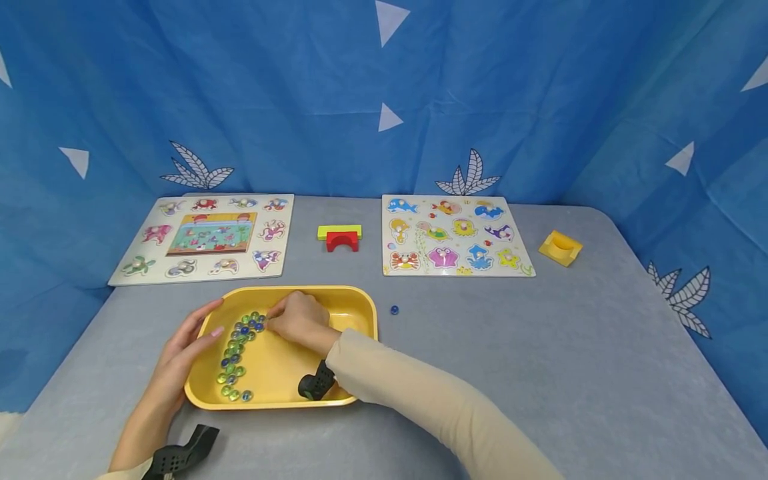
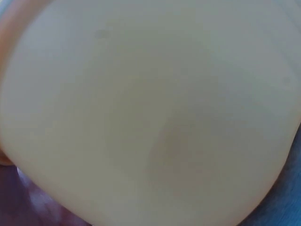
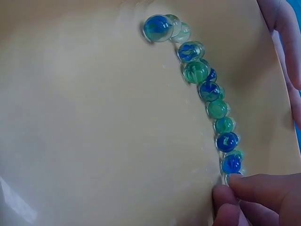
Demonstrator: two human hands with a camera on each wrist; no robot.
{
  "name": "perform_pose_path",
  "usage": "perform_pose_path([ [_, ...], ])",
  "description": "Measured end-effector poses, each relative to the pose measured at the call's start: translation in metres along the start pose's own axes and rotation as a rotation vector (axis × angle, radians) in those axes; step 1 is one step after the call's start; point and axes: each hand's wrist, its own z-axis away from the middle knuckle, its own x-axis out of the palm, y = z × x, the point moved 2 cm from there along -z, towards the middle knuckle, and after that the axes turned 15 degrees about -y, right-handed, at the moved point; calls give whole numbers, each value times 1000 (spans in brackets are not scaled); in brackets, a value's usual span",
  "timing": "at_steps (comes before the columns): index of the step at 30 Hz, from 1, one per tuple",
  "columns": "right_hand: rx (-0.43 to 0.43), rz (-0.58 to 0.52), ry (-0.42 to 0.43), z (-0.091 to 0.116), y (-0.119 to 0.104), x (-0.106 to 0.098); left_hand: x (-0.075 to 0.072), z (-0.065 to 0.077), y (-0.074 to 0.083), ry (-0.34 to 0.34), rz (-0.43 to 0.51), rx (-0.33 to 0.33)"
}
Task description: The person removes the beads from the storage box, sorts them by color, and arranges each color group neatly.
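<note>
One puzzle board (image 1: 210, 235), far left. Left hand (image 1: 175, 359): fingers fairly straight at the rim of one yellow tray (image 1: 288, 380), thumb over the edge. Marbles (image 1: 235, 359): roughly two dozen lined up inside the tray's left part, too packed for an exact count. Right hand (image 1: 300, 321): grip looks pinched on the line's far-end marble. Step: probably lining up marbles; next move calls for a gentle release. Then one yellow-green block (image 1: 336, 229), one red arch (image 1: 343, 237), one loose blue marble (image 1: 394, 310) on the tabletop (image 1: 600, 347), second puzzle board (image 1: 462, 244), one yellow block (image 1: 555, 255).
</note>
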Motion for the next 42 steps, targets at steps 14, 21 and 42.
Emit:
perform_pose_path([
  [14, -15, -59, -29, 2, -2, -2, 0, 1, -2, -17, 57, 42],
  [21, -106, -417, -196, 9, -7, -9, 0, 2, -3, -21, 64, 40],
  [42, -553, -431, -175, 90, 102, -116, 1, 2, -1, -11, 33, 36],
])
